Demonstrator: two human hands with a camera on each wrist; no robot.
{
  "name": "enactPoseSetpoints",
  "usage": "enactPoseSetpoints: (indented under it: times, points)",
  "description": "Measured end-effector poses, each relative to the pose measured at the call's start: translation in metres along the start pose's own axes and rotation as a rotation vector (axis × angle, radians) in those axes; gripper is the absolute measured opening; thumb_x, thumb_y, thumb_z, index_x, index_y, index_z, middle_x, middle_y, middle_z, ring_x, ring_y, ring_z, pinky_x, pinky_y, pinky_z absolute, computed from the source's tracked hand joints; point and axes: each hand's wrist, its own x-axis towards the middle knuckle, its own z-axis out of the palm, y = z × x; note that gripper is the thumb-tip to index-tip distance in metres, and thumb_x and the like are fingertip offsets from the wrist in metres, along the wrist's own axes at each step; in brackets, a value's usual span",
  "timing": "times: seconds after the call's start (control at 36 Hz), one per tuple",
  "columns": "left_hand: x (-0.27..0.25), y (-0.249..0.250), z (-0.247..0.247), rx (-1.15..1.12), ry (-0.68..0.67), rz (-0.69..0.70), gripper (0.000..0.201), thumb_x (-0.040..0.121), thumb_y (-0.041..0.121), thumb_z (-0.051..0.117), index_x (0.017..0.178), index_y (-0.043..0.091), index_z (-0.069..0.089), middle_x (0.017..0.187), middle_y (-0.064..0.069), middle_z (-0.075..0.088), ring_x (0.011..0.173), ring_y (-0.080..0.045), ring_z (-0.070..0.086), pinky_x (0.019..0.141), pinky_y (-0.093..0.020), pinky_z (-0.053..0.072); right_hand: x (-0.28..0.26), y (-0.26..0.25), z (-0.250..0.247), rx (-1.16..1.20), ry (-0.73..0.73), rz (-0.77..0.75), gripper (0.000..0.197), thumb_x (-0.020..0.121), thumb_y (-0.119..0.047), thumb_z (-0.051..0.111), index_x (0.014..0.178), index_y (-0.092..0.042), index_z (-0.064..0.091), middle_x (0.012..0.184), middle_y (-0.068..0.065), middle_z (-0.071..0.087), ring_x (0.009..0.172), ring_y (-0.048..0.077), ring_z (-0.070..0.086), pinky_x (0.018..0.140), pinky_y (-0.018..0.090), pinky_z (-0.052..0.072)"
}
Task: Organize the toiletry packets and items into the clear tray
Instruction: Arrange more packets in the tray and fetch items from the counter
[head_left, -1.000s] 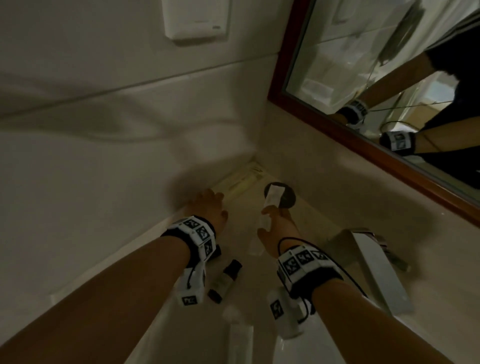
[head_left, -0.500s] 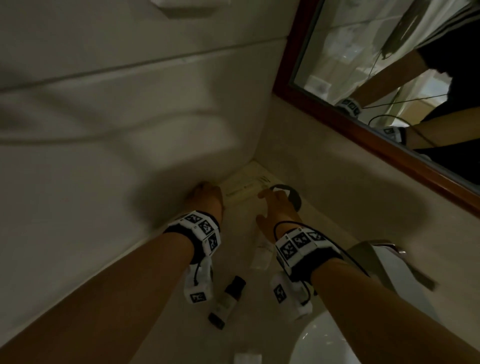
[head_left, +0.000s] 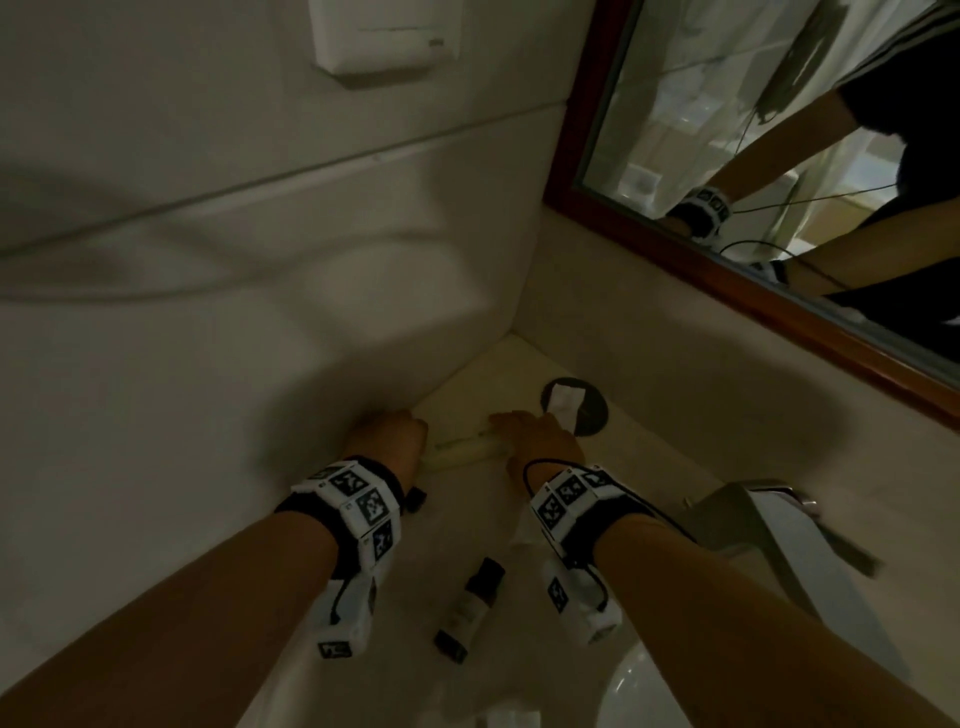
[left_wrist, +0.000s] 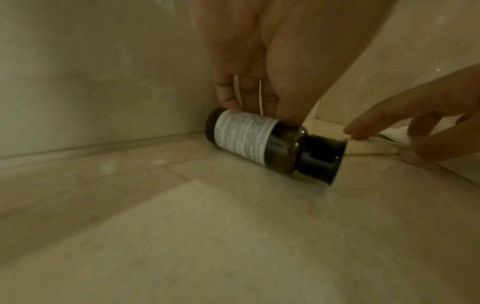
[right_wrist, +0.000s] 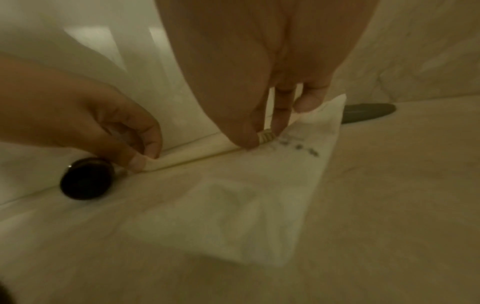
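Since the earlier frame, both hands have closed in on the long cream packet (head_left: 462, 451) lying in the corner where desk (head_left: 675, 467) meets wall. The left hand (head_left: 392, 436) pinches one end with curled fingertips; the right hand (head_left: 537, 436) pinches the other, apparently to lift it level. A dark bottle (left_wrist: 272, 144) lies on its side just beside the left fingers. A second bottle (head_left: 470, 608) lies nearer. The clear tray cannot be made out.
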Motion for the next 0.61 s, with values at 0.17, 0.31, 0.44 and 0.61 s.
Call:
enactPoseSetpoints:
  times: [0.17,0.31,0.44,0.61]
  points:
    - [-0.003,-0.003,0.007,-0.123,0.038,-0.022,0.028,0.094,0.007,0.044,0.066,0.011,0.039,0.077,-0.002,0.048,0.062,-0.012,0.041,0.055,-0.022,0.033,0.0,0.0,0.007,-0.093,0.009,-0.038,0.042,0.097,-0.019,0.043,0.139,-0.021,0.041,0.142,0.005,0.04,0.129,0.027,0.037,0.105,0.04,0.037]
    - [-0.008,-0.003,0.007,-0.111,0.069,0.022,0.041,0.095,0.01,0.043,0.06,0.018,0.024,0.077,0.001,0.045,0.073,-0.015,0.043,0.055,-0.022,0.03,-0.011,0.004,0.009,-0.201,0.024,-0.12,0.045,0.097,-0.019,0.043,0.141,-0.016,0.034,0.14,0.01,0.038,0.128,0.028,0.036,0.104,0.042,0.035]
    - [-0.034,0.005,-0.013,0.066,0.093,0.17,0.015,0.095,0.015,0.051,0.081,0.016,0.045,0.086,-0.002,0.048,0.082,-0.014,0.044,0.068,-0.024,0.033,-0.034,0.01,-0.002,-0.195,0.116,-0.163,0.042,0.097,-0.018,0.04,0.139,-0.016,0.037,0.139,0.011,0.04,0.126,0.028,0.039,0.099,0.039,0.036]
    - [-0.066,0.025,-0.029,0.015,0.114,0.251,0.022,0.091,0.01,0.054,0.089,0.014,0.033,0.071,0.008,0.024,0.083,-0.015,0.041,0.053,-0.02,0.025,-0.08,0.016,-0.024,-0.214,0.182,-0.145,0.044,0.094,-0.013,0.044,0.137,-0.021,0.038,0.138,0.008,0.036,0.128,0.029,0.037,0.103,0.043,0.037]
